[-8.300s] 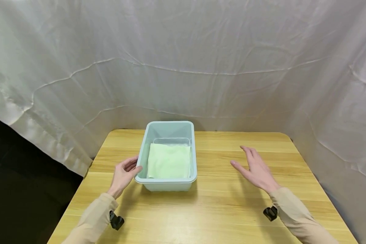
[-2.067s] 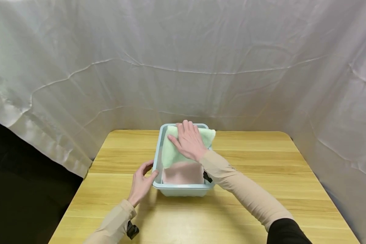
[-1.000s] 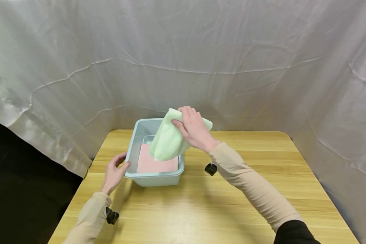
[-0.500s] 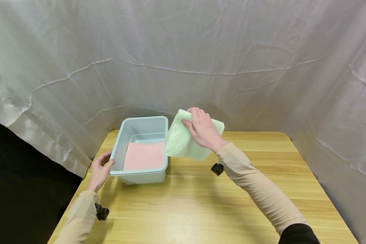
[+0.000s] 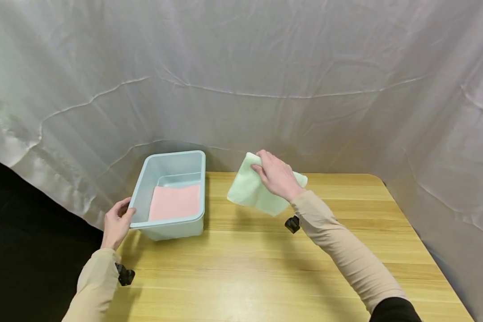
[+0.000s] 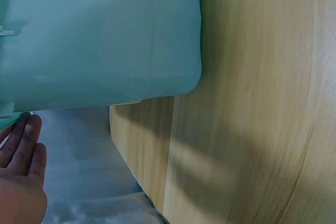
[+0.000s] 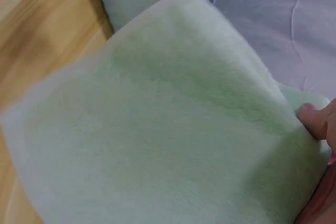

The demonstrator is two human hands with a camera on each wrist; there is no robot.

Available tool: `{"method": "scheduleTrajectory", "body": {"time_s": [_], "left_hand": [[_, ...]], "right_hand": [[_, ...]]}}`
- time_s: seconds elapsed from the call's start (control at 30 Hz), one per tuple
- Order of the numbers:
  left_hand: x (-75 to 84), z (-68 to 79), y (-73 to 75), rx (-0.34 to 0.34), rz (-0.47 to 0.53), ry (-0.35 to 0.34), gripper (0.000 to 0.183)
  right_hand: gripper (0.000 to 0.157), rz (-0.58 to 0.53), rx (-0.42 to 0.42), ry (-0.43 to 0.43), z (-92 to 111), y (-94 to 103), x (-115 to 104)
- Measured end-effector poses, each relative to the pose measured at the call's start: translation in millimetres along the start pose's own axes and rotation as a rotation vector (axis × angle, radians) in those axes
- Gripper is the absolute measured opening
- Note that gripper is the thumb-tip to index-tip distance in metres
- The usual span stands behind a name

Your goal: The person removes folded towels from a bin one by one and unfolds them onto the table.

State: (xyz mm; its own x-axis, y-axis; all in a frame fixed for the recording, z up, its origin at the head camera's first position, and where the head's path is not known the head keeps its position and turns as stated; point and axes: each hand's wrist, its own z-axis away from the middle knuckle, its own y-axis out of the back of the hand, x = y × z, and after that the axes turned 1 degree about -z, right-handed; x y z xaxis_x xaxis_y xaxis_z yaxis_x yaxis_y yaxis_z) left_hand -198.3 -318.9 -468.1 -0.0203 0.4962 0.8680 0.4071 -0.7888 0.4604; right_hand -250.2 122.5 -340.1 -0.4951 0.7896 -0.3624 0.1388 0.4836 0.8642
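Observation:
A pale blue plastic bin (image 5: 196, 219) stands at the table's left side, long side running away from me. My left hand (image 5: 117, 222) grips its near left rim, thumb on top and fingers along the outer wall, as the left wrist view partly shows. Flat inside the bin lies a folded pink cloth (image 5: 175, 203). To the right of the bin, my right hand (image 5: 279, 174) pinches a folded light green towel (image 5: 251, 190) by its far edge and holds it above the table. Up close in the right wrist view, the towel (image 7: 147, 124) looks fluffy and hangs tilted.
The wooden table (image 5: 241, 268) extends to the front and right of the bin. A grey-white curtain (image 5: 265, 89) hangs behind it and at both sides. Dark fabric (image 5: 28, 250) fills the lower left. Small black cameras sit at both wrists.
The right hand has lifted the green towel out of the bin and carried it right, uncovering the pink cloth. The left hand has shifted the bin leftward across the table.

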Motion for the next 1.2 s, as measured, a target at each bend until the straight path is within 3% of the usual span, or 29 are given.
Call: {"method": "scheduleTrajectory", "body": {"time_s": [0.13,0.47,0.73,0.9,1.07,1.2], "left_hand": [[-0.4,-3.4,7.0,0.0,-0.025,0.01,0.043],[-6.1,-15.4,18.5,0.045,-0.095,0.039,0.043],[-6.4,-22.5,21.2,0.051,-0.096,0.069,0.043],[-4.9,-23.1,24.1,0.017,-0.102,0.079,0.046],[9.3,-20.9,25.5,0.058,-0.091,0.073,0.052],[33.1,-20.2,19.4,0.104,-0.018,-0.002,0.054]], "right_hand": [[0.031,-0.064,-0.049,-0.053,1.2,-4.4,10.9],[0.03,-0.394,-0.16,-0.129,8.4,-24.4,40.9],[0.031,-0.664,-0.211,-0.231,13.8,-41.5,47.5],[0.031,-0.841,-0.24,-0.289,17.3,-49.7,49.8],[0.031,-0.99,-0.265,-0.3,19.8,-52.1,44.3],[0.032,-1.148,-0.275,-0.274,18.1,-51.9,35.0]]}}
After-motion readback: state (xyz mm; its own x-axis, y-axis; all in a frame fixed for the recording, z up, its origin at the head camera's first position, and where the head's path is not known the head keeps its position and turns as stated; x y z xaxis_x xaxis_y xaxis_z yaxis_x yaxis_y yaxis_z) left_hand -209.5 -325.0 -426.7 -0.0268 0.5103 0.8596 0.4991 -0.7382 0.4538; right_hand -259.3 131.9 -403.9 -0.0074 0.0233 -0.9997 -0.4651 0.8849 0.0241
